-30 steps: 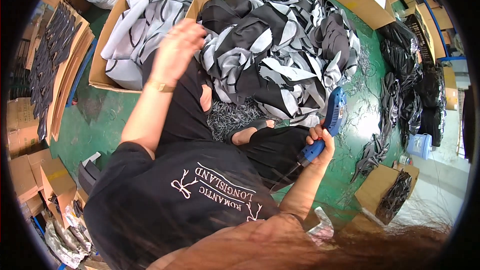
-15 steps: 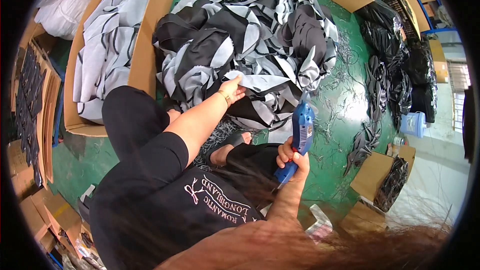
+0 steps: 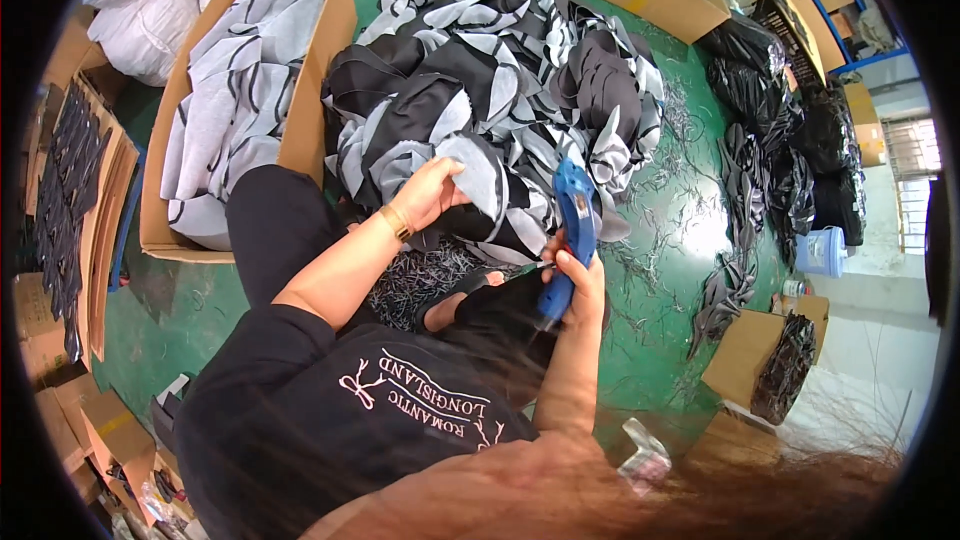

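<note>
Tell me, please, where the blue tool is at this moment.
In the head view, the blue tool is right of centre, gripped in the right hand, its upper end appearing against the lower right part of the fabric pile.

Left forearm angled forward and inward, left hand pinching. Right forearm pointing nearly straight ahead, right hand in a curled-finger grip. Hands apart, left farther forward.
</note>
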Action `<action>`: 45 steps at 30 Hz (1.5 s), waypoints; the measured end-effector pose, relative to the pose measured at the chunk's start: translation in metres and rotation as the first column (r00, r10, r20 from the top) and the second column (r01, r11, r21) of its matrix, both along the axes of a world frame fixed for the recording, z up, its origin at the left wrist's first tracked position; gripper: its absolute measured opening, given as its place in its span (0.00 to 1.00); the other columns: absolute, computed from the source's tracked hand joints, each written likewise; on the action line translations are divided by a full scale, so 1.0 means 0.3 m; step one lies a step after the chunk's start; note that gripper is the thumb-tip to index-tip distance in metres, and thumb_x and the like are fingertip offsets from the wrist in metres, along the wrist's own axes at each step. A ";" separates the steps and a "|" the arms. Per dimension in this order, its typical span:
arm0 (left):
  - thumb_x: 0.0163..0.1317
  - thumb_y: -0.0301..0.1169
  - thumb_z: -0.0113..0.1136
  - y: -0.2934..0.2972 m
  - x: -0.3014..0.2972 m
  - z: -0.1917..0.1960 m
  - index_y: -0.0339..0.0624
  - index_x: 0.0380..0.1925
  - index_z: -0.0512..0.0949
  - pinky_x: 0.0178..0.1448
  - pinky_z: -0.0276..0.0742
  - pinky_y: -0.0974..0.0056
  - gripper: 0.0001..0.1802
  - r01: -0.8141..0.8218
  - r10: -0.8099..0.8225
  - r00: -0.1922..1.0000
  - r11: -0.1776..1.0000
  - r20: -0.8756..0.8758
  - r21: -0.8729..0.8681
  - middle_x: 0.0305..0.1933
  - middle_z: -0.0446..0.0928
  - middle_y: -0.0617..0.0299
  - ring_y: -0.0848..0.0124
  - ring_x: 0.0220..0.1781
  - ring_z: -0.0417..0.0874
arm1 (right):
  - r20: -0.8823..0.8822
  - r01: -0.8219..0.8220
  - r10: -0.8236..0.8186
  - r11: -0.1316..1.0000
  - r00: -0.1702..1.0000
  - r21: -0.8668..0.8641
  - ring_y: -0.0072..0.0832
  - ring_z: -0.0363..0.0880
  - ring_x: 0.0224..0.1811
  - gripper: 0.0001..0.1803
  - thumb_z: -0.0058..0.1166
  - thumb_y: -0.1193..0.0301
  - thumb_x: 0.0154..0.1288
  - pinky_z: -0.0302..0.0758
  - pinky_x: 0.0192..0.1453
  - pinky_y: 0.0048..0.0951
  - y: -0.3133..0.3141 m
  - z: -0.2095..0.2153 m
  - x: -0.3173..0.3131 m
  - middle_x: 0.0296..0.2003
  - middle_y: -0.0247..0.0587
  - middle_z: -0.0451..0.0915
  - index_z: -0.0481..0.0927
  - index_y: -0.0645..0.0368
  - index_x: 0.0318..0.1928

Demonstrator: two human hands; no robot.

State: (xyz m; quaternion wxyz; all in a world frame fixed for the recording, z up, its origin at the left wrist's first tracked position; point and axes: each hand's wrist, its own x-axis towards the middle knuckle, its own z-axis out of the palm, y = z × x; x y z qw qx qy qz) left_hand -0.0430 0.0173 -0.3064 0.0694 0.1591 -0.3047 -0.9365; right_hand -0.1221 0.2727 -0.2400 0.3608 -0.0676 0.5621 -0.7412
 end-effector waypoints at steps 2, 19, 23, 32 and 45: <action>0.63 0.31 0.45 0.030 0.078 0.063 0.34 0.54 0.69 0.62 0.72 0.52 0.20 0.063 -0.063 0.997 0.998 -0.047 -0.001 0.54 0.76 0.54 0.61 0.55 0.78 | -0.068 0.022 -0.018 0.998 0.998 0.061 0.26 0.77 0.43 0.27 0.64 0.69 0.51 0.79 0.39 0.26 -0.059 0.037 0.032 0.43 0.42 0.78 0.73 0.65 0.51; 0.59 0.36 0.64 0.111 0.389 0.297 0.44 0.47 0.73 0.38 0.79 0.68 0.18 0.255 -0.225 0.965 0.930 0.137 -0.265 0.42 0.78 0.66 0.74 0.40 0.81 | -0.418 -0.068 0.226 0.930 0.880 0.362 0.19 0.73 0.34 0.27 0.72 0.69 0.43 0.72 0.39 0.22 -0.188 0.122 0.286 0.32 0.33 0.76 0.75 0.64 0.44; 0.62 0.37 0.61 0.116 0.412 0.262 0.41 0.48 0.73 0.38 0.82 0.66 0.18 0.115 -0.099 0.990 0.977 0.096 -0.178 0.42 0.78 0.64 0.70 0.39 0.83 | -0.353 -0.023 0.145 0.944 0.924 0.330 0.22 0.78 0.28 0.17 0.63 0.70 0.55 0.75 0.35 0.24 -0.133 0.147 0.292 0.30 0.37 0.79 0.74 0.64 0.43; 0.64 0.35 0.58 0.069 0.419 0.248 0.25 0.47 0.71 0.46 0.82 0.63 0.22 -0.098 0.115 0.982 0.989 0.152 -0.114 0.43 0.78 0.50 0.64 0.42 0.83 | -0.164 -0.125 0.170 0.959 0.972 0.253 0.26 0.76 0.28 0.22 0.57 0.69 0.59 0.78 0.34 0.28 0.065 0.162 0.416 0.27 0.39 0.75 0.70 0.70 0.50; 0.60 0.23 0.60 0.116 0.405 0.287 0.25 0.42 0.77 0.50 0.80 0.65 0.13 -0.147 0.187 0.969 0.962 0.164 -0.229 0.42 0.80 0.51 0.66 0.43 0.83 | -0.119 -0.114 0.170 0.919 0.978 0.378 0.19 0.73 0.23 0.17 0.63 0.73 0.54 0.70 0.29 0.21 0.056 0.157 0.490 0.24 0.33 0.75 0.74 0.65 0.43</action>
